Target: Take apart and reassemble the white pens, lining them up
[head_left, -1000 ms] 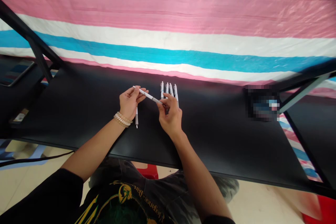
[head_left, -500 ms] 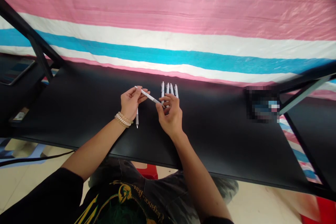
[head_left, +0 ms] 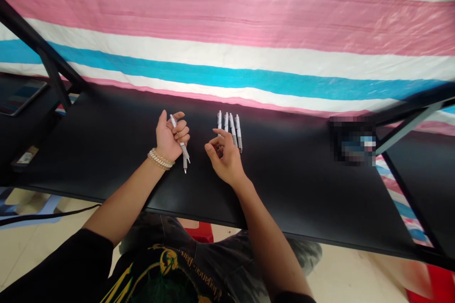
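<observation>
My left hand [head_left: 173, 135] is closed around a white ballpoint pen [head_left: 173, 121]. The pen's clicker end rises between thumb and fingers, and its grey grip slants down below the hand. A second grey-gripped pen [head_left: 185, 164] shows its tip just beneath; the hand hides the rest, so I cannot tell whether it lies on the table or is held too. My right hand [head_left: 225, 158] hovers beside a row of several white pens [head_left: 238, 128], fingers loosely curled and apart, holding nothing. Its fingers cover the lower ends of the left pens in that row.
The pens lie on a black tabletop [head_left: 302, 184]. Behind it hangs a striped pink, white and blue sheet [head_left: 227, 19]. Black metal braces [head_left: 53, 75] rise at both sides. A blurred dark object [head_left: 351, 142] stands at the right, and a small box [head_left: 27, 155] at the far left.
The pen that both hands held slanted between them is now in my left hand alone, turned steeply tip down. My right hand has let go of it and drawn slightly down.
</observation>
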A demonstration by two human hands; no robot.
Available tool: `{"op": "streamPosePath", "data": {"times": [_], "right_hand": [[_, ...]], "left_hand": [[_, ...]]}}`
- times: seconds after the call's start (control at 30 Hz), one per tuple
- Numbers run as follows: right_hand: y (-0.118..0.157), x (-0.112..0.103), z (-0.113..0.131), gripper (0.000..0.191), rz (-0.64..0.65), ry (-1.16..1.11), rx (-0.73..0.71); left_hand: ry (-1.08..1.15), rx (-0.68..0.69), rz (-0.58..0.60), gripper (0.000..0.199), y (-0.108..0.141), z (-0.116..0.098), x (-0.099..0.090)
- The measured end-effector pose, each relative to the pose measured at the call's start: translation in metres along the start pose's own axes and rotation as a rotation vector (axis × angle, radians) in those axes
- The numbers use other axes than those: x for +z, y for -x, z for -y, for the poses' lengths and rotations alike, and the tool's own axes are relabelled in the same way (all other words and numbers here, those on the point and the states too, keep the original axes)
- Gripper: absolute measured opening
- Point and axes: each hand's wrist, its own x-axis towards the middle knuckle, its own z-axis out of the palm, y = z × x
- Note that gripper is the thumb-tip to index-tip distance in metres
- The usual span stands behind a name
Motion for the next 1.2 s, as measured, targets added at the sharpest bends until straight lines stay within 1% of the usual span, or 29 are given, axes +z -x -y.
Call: {"op": "streamPosePath", "data": {"times": [0.13, 0.3, 0.43, 0.57, 0.67, 0.77, 0.83, 0.9, 0.97, 1.03, 1.13, 1.2], "right_hand": [[0.001, 0.000, 0.000, 0.041, 0.009, 0.037, 0.010], [0.001, 0.000, 0.002, 0.038, -0.024, 0.071, 0.009], [0.000, -0.002, 0.002, 0.036, -0.034, 0.082, 0.013], [0.001, -0.001, 0.003, 0.037, -0.022, 0.088, 0.007], [0.003, 0.001, 0.004, 0.045, 0.044, 0.112, -0.019], [0.006, 0.005, 0.007, 0.058, 0.187, 0.145, -0.073], [0.007, 0.008, 0.007, 0.058, 0.255, 0.148, -0.097], [0.006, 0.009, 0.006, 0.053, 0.245, 0.156, -0.103], [0.004, 0.005, 0.004, 0.050, 0.153, 0.201, -0.088], [0.001, -0.005, -0.001, 0.049, 0.019, 0.288, -0.048], [-0.005, -0.029, -0.012, 0.046, -0.182, 0.485, 0.073], [-0.007, -0.046, -0.021, 0.046, -0.256, 0.638, 0.183]], "left_hand": [[0.023, -0.015, -0.020, 0.028, 0.003, -0.005, -0.001], [0.025, 0.007, -0.057, 0.031, 0.005, -0.005, 0.000], [0.027, 0.052, -0.094, 0.035, 0.005, -0.007, -0.001], [0.033, 0.060, -0.078, 0.035, 0.004, -0.007, -0.003], [0.016, 0.042, -0.038, 0.036, 0.005, 0.000, 0.000], [-0.068, 0.035, -0.014, 0.044, 0.009, 0.013, 0.008], [-0.146, 0.035, -0.003, 0.052, 0.012, 0.022, 0.014], [-0.222, 0.043, 0.036, 0.055, 0.012, 0.027, 0.016], [-0.316, 0.106, 0.074, 0.055, 0.010, 0.030, 0.013], [-0.485, 0.266, 0.050, 0.046, 0.005, 0.028, 0.007], [-0.927, 0.606, -0.110, 0.030, -0.004, 0.023, -0.007], [-1.253, 0.743, -0.204, 0.024, -0.007, 0.018, -0.016]]}}
